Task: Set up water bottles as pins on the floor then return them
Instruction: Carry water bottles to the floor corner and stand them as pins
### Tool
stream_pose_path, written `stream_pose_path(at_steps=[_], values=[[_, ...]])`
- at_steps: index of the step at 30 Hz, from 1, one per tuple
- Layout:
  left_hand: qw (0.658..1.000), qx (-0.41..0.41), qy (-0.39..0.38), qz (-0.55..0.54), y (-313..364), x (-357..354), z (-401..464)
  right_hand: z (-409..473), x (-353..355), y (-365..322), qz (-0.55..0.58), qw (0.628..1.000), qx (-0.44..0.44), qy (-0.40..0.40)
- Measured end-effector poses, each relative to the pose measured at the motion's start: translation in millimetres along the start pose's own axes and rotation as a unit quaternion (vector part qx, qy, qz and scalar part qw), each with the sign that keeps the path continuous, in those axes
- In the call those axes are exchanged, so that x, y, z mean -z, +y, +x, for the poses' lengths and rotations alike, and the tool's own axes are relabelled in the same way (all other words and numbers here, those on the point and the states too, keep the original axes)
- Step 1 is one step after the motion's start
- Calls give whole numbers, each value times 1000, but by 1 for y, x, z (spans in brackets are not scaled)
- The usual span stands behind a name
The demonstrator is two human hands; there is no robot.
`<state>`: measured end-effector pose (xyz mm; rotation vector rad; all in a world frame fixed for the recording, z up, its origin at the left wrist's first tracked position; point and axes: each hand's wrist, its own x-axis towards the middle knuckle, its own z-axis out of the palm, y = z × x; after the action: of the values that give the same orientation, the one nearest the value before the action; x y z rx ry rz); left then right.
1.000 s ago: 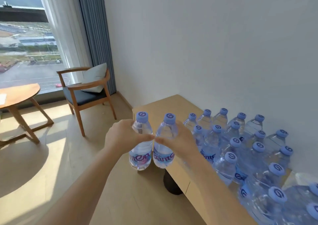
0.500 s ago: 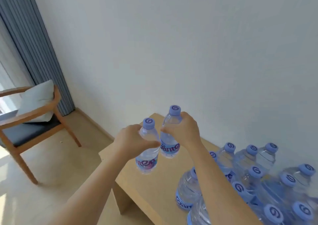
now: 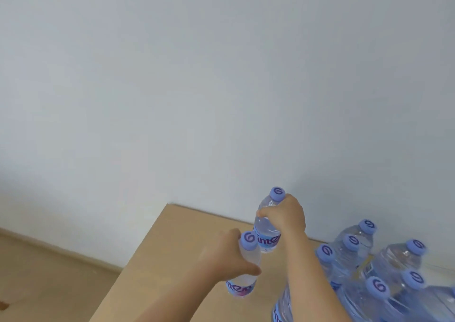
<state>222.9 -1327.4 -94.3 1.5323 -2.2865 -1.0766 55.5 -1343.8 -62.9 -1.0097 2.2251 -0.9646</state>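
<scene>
L hand grips a bottle round its shoulder, fingers and thumb curled under the blue cap; bottle upright, over the table near its middle. Whether its base touches the top or hangs just above, can't tell. R hand grips a 2nd bottle round the upper body just below the cap, thumb on the near-left side, fingers wrapped behind; this one is upright too, farther back over the table, close to the wall, base seemingly clear of the top. The 2 bottles are just beside each other, 2nd one higher and behind the 1st. On the table's right part, a cluster of bottles w/ blue caps stands packed together, touching, running off the right and bottom edges. Left of the table, wood floor meets the wall. Both forearms reach in from below, bare.
</scene>
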Motion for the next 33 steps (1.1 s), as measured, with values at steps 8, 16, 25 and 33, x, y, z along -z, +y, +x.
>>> stream_pose_path(at_steps=[8,16,25,33], values=[[993,-35,-87,68,-2,-20,24,22,-5,36,-28,996,-78,-20],[994,-44,-96,39,-4,-20,28,22,2,36,-14,991,-125,-53],[996,-45,-82,-7,1,-8,19,-11,20,30,-42,995,-79,-40],[978,-194,-11,-76,101,54,19,-60,88,19,32,999,-9,43]])
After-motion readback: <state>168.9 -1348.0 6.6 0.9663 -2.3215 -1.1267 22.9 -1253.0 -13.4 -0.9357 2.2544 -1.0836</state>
